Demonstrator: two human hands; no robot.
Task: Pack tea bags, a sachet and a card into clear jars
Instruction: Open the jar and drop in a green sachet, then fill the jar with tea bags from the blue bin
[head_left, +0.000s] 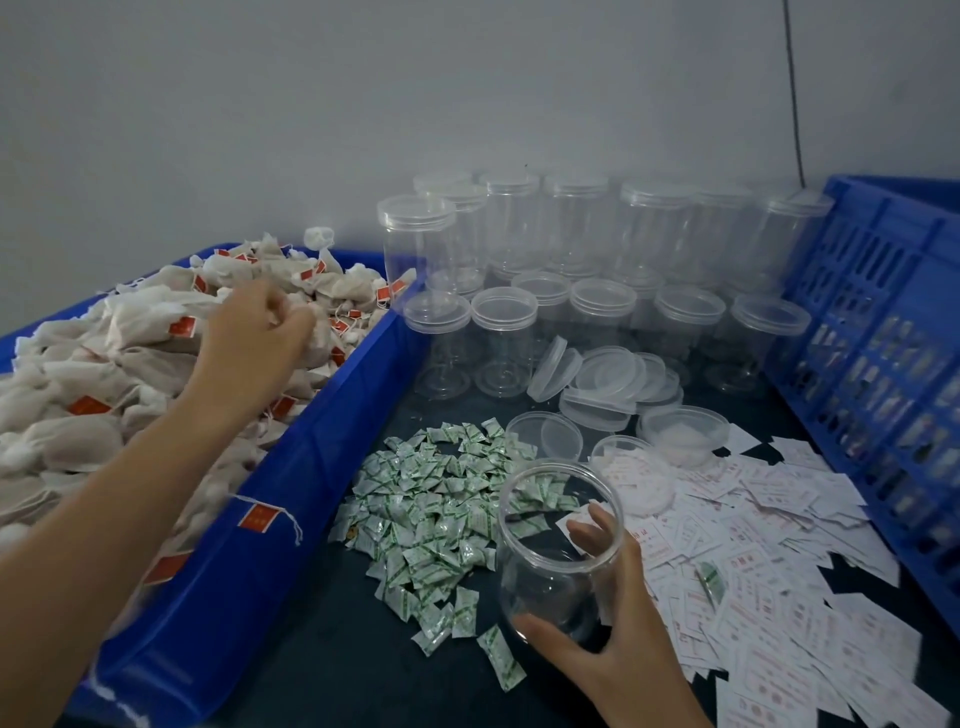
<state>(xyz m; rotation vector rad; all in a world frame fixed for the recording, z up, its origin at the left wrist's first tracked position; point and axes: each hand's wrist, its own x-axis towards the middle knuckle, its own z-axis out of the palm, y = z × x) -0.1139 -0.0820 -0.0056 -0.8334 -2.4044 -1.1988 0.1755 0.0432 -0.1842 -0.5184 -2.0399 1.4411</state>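
Observation:
My right hand (618, 618) grips an open clear jar (558, 551), tilted toward the left, above the dark table; the jar looks empty. My left hand (260, 338) reaches into the blue bin (291, 499) heaped with white tea bags (104, 374) bearing red tags; its fingers are curled in the pile, and blur hides whether they hold a bag. A heap of green-and-white sachets (431, 504) lies left of the jar. White cards (769, 561) with red print spread to the jar's right.
Several lidded clear jars (571, 270) stand stacked against the grey wall at the back. Loose clear lids (608, 384) lie before them. A blue slotted crate (883, 353) stands along the right side. A dark cable (795, 93) hangs down the wall.

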